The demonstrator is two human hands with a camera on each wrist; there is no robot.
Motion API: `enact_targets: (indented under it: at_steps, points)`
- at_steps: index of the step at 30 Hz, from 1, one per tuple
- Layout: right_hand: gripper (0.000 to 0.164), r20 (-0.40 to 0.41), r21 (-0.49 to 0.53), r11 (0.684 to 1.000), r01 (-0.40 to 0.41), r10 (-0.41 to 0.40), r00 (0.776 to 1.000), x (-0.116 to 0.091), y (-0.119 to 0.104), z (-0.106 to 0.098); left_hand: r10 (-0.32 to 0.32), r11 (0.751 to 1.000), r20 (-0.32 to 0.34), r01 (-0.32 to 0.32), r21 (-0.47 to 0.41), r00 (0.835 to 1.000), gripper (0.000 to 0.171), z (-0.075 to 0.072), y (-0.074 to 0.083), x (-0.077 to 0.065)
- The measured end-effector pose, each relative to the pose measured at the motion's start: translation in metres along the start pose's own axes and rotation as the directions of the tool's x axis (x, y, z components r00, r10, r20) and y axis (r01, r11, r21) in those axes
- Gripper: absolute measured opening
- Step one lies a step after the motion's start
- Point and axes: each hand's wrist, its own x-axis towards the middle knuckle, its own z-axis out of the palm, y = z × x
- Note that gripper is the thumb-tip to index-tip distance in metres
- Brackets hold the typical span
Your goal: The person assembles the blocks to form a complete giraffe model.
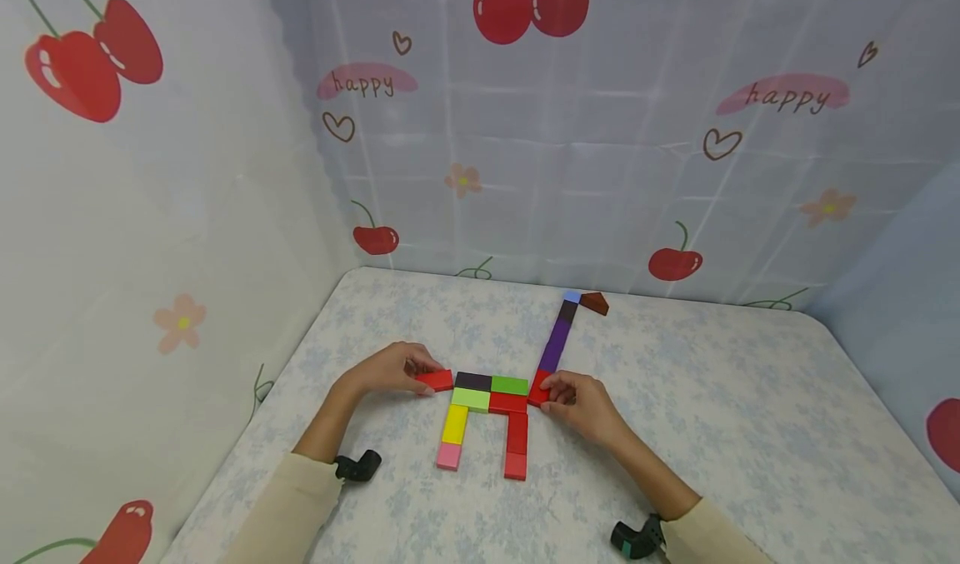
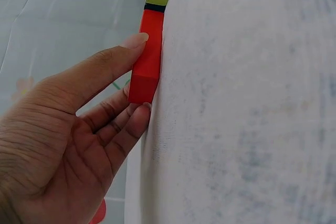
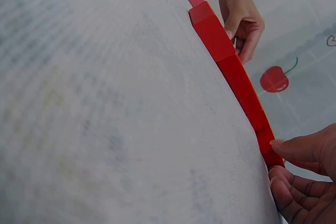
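My left hand (image 1: 396, 367) pinches a red block (image 2: 149, 51) between thumb and fingers, its end right by the dark block (image 1: 473, 381). Thumb and fingers of my right hand (image 1: 587, 406) are on the red block (image 1: 537, 386) at the foot of a slanting row. That row runs up through purple blocks (image 1: 555, 345), a dark one and a blue one (image 1: 572, 296) to a brown angled piece (image 1: 596, 303). Between my hands lie a light green block (image 1: 471, 399), a green block (image 1: 510, 385) and a red one (image 1: 508, 403), with two short columns below.
The left column has a yellow block (image 1: 454, 424) over a pink block (image 1: 447, 456); the right column is red blocks (image 1: 517, 433). All lie flat on a patterned tablecloth (image 1: 712, 397). A curtain (image 1: 570, 156) printed with cherries hangs behind the table's far edge.
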Motion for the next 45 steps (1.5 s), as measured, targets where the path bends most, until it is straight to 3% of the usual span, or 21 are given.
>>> enact_targets:
  at_steps: [27,45]
  points:
    - [0.023,0.007,-0.012,1.0,0.001,-0.001,1.0,0.0003,0.0,-0.0004,0.064,0.998,0.006,-0.064,0.004,0.998,0.035,0.0002,-0.0016,0.0005]
    - [0.023,0.01,-0.006,1.0,-0.002,0.002,1.0,0.0004,0.0008,-0.0005,0.046,0.998,0.004,-0.046,-0.047,0.999,0.033,-0.0004,-0.0024,-0.0005]
